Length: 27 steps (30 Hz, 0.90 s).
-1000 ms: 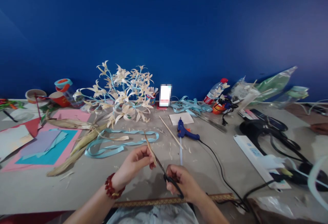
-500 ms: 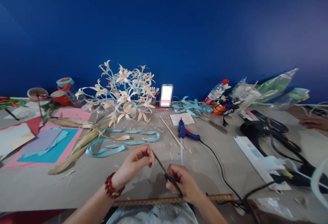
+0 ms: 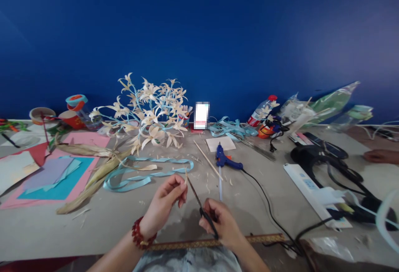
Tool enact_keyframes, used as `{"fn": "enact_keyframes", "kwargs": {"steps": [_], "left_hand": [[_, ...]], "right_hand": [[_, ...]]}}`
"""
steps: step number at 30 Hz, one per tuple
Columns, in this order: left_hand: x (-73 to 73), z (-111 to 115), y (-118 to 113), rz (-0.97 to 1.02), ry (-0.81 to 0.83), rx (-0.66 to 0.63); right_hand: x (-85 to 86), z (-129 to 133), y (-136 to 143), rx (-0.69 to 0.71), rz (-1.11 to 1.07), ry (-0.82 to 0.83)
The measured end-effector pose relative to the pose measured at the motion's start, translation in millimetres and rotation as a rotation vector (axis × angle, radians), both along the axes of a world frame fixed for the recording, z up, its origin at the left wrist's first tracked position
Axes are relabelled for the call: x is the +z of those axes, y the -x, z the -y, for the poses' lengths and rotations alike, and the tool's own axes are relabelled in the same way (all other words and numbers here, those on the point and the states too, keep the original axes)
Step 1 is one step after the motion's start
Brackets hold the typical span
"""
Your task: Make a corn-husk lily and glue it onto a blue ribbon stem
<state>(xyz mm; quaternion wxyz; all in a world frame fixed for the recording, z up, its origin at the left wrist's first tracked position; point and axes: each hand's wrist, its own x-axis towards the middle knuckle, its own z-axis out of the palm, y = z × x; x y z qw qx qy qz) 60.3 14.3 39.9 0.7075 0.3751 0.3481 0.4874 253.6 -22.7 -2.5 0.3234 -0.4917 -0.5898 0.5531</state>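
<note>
My right hand (image 3: 220,222) is wrapped round the black handles of a pair of scissors (image 3: 195,194), whose blades point up and left. Beside the blade tips, the fingers of my left hand (image 3: 170,195) pinch a small pale strip (image 3: 186,176), thin and hard to make out. A red bead bracelet (image 3: 139,234) circles my left wrist. Beyond my hands, a looped light-blue ribbon (image 3: 124,187) lies on the table, and a blue glue gun (image 3: 225,158) rests to the right with its stick pointing toward me.
White flowers on blue stems (image 3: 149,114) stand at the back. Coloured paper (image 3: 59,176) and dried husks (image 3: 93,176) lie left. Right are a power strip (image 3: 307,185), black cables, a bottle (image 3: 260,112) and another person's hand (image 3: 380,156). A patterned strip (image 3: 187,243) edges the table.
My left hand has turned more upright, and its fingers have shifted slightly. The scissors and my right hand have moved a little left. The other person's hand has shifted slightly.
</note>
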Motion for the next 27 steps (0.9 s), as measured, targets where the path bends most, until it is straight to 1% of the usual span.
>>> {"fn": "enact_keyframes", "kwargs": {"steps": [3,9,14,18,20,24,27], "left_hand": [[-0.6,0.6,1.3,-0.017,0.035,0.039],[-1.7,2.3,5.0,-0.07,0.053,0.041],[-2.3,1.2,7.7,-0.185,0.001,-0.047],[-1.6,-2.0,11.2,-0.281,-0.068,-0.066],[-0.4,-3.2,12.3,-0.289,-0.074,-0.064],[2.1,-3.5,11.4,-0.239,-0.054,-0.033],[2.2,-3.8,11.7,-0.226,-0.066,-0.035]], "right_hand": [[0.1,2.1,-0.3,0.001,-0.018,0.036],[6.2,5.4,3.0,0.048,-0.093,0.105],[9.0,2.7,3.5,0.049,-0.088,0.091],[5.6,1.9,1.9,0.038,-0.086,0.085],[4.4,2.3,1.6,0.032,-0.086,0.094],[5.5,2.8,1.0,0.029,-0.073,0.1],[8.0,3.6,-3.5,0.064,-0.051,0.105]]}}
